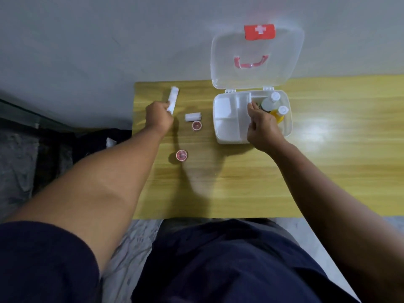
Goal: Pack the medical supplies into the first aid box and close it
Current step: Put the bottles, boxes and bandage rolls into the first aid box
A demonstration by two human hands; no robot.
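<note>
The white first aid box (220, 136) stands on the yellow table with its clear lid (255, 68) raised against the wall. A white divided tray (229, 114) sits in its left part; a clear bottle (270, 101) and a yellow bottle (279, 113) stand in its right part. My right hand (261, 127) pinches the tray's right edge. My left hand (159, 115) grips a long white gauze roll (173, 97) at the table's far left. A short white bandage roll (192, 117) and two small red round tins (196, 125) (181, 155) lie between my hands.
The yellow wooden table (240, 182) meets a grey wall at its far edge. Its left edge runs just beside my left hand. Dark fabric and a grey floor lie to the left below the table. My dark shorts fill the bottom of the view.
</note>
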